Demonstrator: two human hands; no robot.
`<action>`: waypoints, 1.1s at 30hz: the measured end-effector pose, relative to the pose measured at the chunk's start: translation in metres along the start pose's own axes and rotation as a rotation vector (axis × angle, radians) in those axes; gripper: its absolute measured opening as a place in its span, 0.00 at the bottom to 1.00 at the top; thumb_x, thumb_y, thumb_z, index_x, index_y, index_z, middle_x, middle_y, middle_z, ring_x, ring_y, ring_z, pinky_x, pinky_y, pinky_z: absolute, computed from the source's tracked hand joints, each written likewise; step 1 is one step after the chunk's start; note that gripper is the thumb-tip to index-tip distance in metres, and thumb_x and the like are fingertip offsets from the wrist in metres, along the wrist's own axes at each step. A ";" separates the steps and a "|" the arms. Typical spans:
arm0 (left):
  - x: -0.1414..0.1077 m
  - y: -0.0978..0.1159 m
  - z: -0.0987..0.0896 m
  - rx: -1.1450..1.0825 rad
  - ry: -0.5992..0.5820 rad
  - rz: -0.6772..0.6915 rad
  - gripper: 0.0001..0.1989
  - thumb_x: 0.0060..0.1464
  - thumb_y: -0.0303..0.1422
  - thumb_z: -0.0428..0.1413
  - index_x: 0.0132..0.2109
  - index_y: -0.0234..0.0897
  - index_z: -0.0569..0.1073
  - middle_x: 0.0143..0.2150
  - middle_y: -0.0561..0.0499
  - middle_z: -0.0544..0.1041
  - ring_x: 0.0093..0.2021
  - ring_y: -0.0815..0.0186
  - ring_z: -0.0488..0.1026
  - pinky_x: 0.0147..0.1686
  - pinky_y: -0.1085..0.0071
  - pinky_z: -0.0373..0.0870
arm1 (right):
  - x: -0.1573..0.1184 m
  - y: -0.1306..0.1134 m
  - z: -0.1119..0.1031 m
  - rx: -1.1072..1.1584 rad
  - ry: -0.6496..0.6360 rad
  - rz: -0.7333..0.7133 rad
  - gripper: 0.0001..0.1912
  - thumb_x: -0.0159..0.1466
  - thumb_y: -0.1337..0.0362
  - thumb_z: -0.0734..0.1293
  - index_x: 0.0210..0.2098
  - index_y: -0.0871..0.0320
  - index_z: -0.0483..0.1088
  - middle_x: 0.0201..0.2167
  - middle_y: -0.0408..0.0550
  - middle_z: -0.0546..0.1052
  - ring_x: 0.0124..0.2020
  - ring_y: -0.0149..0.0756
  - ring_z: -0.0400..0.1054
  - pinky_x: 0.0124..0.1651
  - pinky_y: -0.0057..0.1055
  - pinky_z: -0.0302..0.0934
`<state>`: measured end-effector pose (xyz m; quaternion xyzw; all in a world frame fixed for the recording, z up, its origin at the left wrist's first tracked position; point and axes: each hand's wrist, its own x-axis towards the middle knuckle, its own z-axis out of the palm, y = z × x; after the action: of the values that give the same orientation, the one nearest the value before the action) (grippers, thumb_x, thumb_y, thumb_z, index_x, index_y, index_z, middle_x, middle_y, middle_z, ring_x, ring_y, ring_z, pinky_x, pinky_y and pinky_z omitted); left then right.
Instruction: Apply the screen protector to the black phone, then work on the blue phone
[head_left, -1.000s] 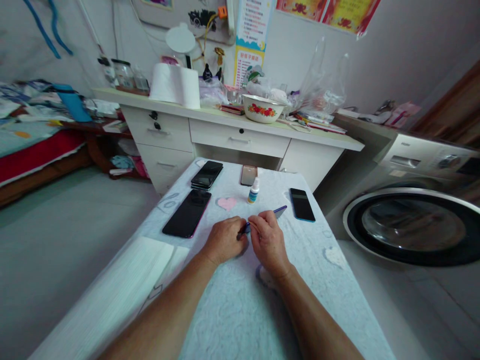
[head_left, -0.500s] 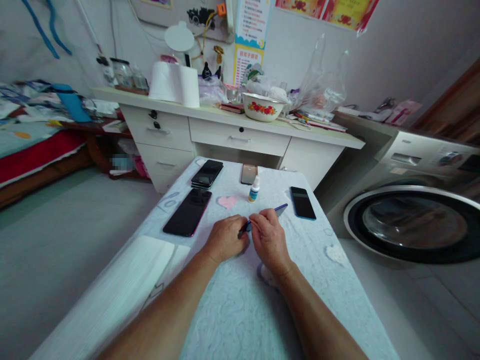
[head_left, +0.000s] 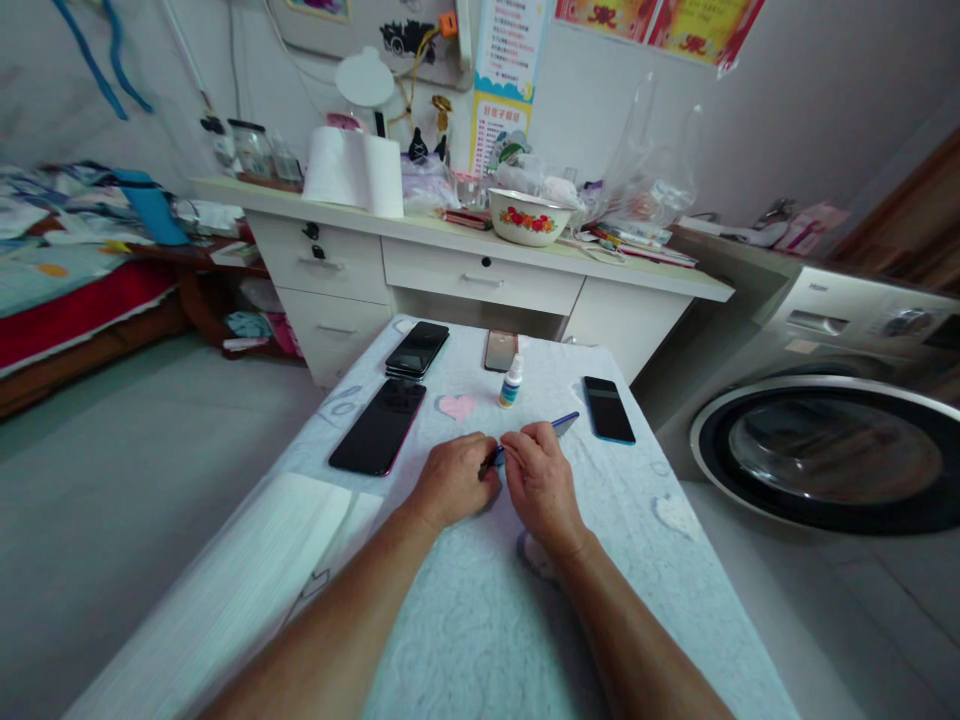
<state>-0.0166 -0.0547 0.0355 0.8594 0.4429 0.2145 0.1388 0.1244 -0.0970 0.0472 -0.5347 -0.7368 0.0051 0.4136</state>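
Observation:
Both of my hands are closed around a thin, dark blue phone [head_left: 565, 422], held on edge over the cloth-covered table [head_left: 487, 620]. My left hand [head_left: 459, 480] grips its left end, and my right hand [head_left: 541, 482] pinches it near the middle with the fingertips close together. Much of the phone is hidden behind my fingers. Just beyond my hands stands a small white dropper bottle [head_left: 511, 383] with a blue and yellow label. A large black-screened phone [head_left: 379, 428] lies to the left, and another phone with a blue edge [head_left: 608, 410] rests to the right.
A stack of phones [head_left: 417, 349] sits at the table's far left, with a phone case or phone [head_left: 501, 350] at the back. Folded white cloth [head_left: 247, 580] covers the left edge. Behind are a white desk [head_left: 480, 270] and a flowered bowl [head_left: 529, 217]; a washing machine [head_left: 840, 440] stands right.
The whole view has shifted slightly, so everything sits a little lower and further right. My hands keep nearly the same hold on the phone.

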 end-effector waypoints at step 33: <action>-0.001 0.003 -0.001 0.006 -0.004 -0.013 0.01 0.50 0.28 0.51 0.32 0.38 0.67 0.33 0.51 0.74 0.34 0.66 0.71 0.32 0.71 0.61 | -0.002 0.000 0.000 0.014 -0.008 0.018 0.12 0.62 0.74 0.60 0.41 0.58 0.72 0.37 0.49 0.66 0.38 0.35 0.64 0.43 0.31 0.63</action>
<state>-0.0155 -0.0568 0.0380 0.8574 0.4488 0.2105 0.1385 0.1246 -0.0986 0.0459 -0.5386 -0.7335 0.0162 0.4142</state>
